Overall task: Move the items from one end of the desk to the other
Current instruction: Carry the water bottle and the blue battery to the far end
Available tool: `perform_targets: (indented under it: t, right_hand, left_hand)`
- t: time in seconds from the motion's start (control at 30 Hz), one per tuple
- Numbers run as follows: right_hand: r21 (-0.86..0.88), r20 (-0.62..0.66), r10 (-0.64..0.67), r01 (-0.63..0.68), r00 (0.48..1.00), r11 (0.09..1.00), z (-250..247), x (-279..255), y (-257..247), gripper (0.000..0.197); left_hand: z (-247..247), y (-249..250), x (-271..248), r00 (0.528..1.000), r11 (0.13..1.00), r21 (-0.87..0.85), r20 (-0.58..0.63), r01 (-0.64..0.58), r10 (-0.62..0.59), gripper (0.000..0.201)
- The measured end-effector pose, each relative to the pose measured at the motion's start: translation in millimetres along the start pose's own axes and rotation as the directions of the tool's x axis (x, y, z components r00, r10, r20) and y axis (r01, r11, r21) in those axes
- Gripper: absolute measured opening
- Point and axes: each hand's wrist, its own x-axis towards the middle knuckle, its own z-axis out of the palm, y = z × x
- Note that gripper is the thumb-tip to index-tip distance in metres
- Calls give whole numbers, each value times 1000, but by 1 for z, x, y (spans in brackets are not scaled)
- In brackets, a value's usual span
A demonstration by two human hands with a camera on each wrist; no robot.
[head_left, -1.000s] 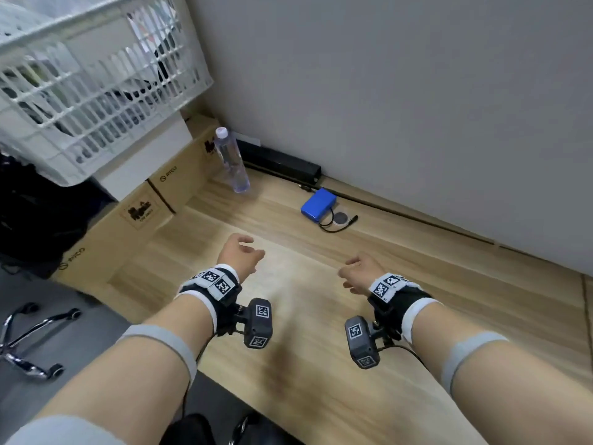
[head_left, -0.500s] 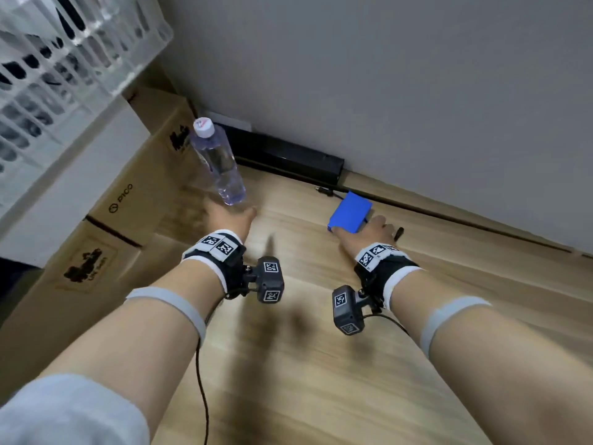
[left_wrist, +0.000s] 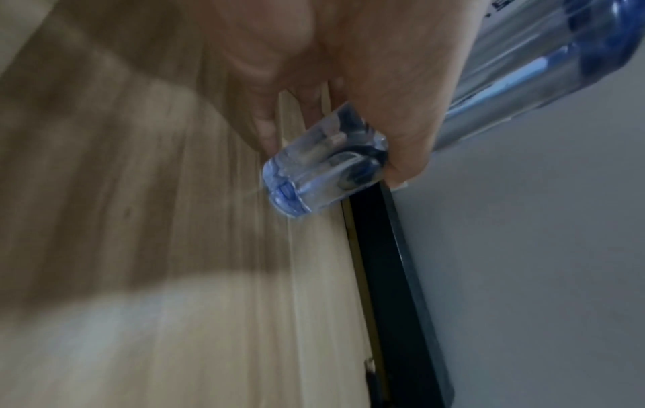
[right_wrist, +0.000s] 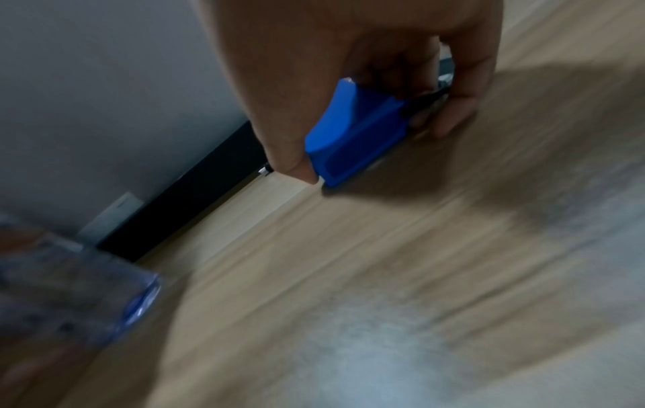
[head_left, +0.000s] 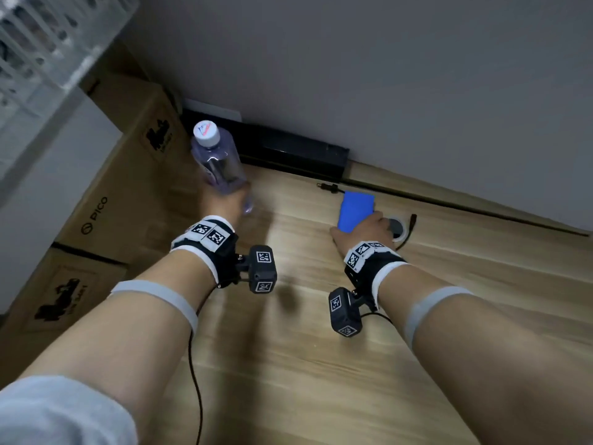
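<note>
A clear water bottle (head_left: 218, 162) with a white cap is held tilted at the desk's far left; my left hand (head_left: 224, 200) grips its lower body. In the left wrist view my fingers wrap the water bottle (left_wrist: 324, 163) with its base just off the wood. A blue box (head_left: 356, 210) lies near the wall with a black cable. My right hand (head_left: 365, 228) grips it, thumb on one side and fingers on the other, as the right wrist view shows on the blue box (right_wrist: 352, 138).
A long black bar (head_left: 288, 152) runs along the grey wall. Cardboard boxes (head_left: 122, 200) stand at the desk's left end, with a white plastic crate (head_left: 48, 43) above. A round grommet (head_left: 396, 228) and cable (head_left: 409, 226) sit beside my right hand.
Both hands reached forward from mid-desk. My left hand closed round the bottle and tipped it; my right hand came down onto the blue box and took hold of it.
</note>
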Motion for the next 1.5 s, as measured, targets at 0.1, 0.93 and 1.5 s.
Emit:
perform_targets:
  t: [0.1,0.93,1.5]
  right_hand:
    - [44,73,-39,36,997,998,-10,-9,13,83]
    - [914,50,351,-185,935,360,-250,-195,543,45]
    - [973,8,683,-164,730,165,-351,-297,913,45]
  left_hand:
    - [4,0,-21,995,998,11,81,-59,58,73]
    - [224,71,-545,623,891,-256,642,-375,447,50]
    - [414,80,-881,261,848,-258,875,-463,408,55]
